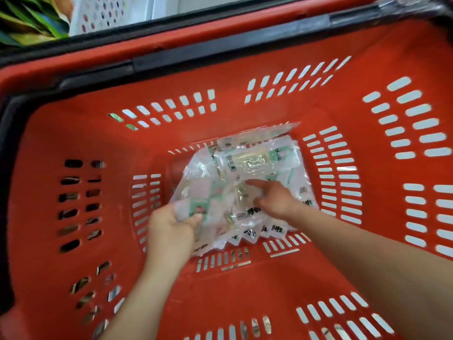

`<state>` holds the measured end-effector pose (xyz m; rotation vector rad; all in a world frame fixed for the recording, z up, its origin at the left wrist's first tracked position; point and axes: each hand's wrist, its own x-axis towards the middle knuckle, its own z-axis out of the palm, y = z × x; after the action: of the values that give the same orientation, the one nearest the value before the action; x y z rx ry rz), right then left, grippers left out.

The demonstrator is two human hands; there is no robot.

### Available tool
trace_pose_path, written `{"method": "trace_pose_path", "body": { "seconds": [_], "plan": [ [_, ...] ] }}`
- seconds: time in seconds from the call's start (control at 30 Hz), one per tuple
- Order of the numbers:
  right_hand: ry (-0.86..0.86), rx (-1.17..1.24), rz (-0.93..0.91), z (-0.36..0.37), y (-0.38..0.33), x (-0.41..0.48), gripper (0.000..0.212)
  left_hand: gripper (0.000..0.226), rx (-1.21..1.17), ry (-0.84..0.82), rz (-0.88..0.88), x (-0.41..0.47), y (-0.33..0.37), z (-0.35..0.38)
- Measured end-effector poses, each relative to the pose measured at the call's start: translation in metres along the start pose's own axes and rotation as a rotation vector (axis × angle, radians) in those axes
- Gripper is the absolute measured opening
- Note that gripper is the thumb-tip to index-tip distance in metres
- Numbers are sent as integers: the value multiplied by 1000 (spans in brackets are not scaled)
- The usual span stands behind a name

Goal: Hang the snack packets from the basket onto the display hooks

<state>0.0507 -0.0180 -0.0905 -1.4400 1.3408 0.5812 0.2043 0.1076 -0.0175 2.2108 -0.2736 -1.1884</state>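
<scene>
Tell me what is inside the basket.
A pile of clear packets lies on the floor of the basket. The left hand pinches one edge; the right hand is on the pile. Whatever lies beneath the packets is covered.

Basket [245,285] smooth red plastic; snack packets [245,173] glossy clear film.

You look into a red-orange basket [220,285], its walls patterned with rows of short slots that show white on most sides and dark on the left. Its handle [220,49] is black. The snack packets [255,163] are clear and white, checked with pale green and pink squares and printed with black lettering. Beyond, a white panel [103,13] carries multicoloured dots, beside leafy shapes [27,23] streaked green and yellow.
</scene>
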Motion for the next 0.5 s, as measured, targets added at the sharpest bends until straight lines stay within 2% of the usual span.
{"method": "trace_pose_path", "body": {
  "seconds": [0.07, 0.13, 0.27, 0.4, 0.5],
  "plan": [
    [-21, -117, 19, 27, 0, 10, 65, 36, -159, 107, -55, 2, 1, 2],
    [87, -3, 91, 49, -4, 16, 64, 33, -166, 122, -44, -1, 4, 5],
    [266, 152, 141, 61, 1, 18, 32, 32, -177, 111, -17, -7, 9, 2],
    [241, 192, 170, 41, 15, 1, 32, 23, -201, 171, -2, -10, 14, -6],
    [195, 86, 124, 16, 17, -22, 17, 24, -251, 178, 15, -26, 27, -12]
  ]
}}
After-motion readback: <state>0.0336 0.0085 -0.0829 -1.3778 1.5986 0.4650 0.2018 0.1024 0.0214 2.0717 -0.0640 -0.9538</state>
